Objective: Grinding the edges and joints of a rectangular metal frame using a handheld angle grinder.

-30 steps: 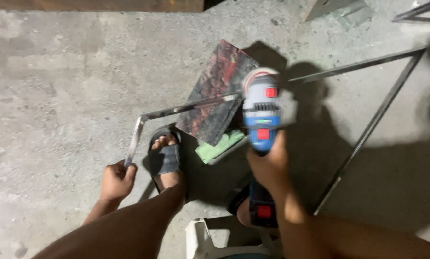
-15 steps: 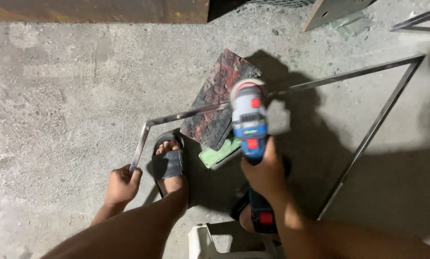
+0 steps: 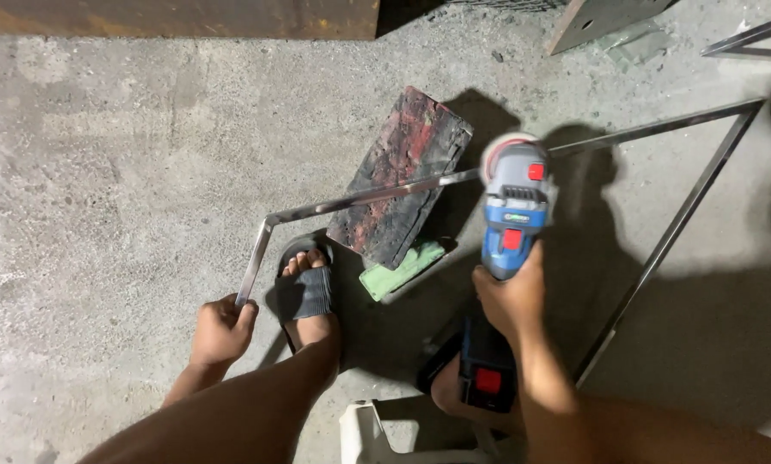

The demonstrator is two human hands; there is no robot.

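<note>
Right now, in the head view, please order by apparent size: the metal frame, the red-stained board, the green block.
1. metal frame, largest in extent.
2. red-stained board.
3. green block, smallest, partly hidden under the board.

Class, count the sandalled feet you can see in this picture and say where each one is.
2: one foot beside the left hand, inside the metal frame; another foot, mostly hidden, under the grinder.

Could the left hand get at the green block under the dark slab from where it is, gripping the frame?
Probably not easily: the left hand grips the metal frame, and the sandalled foot lies between it and the green block.
</note>
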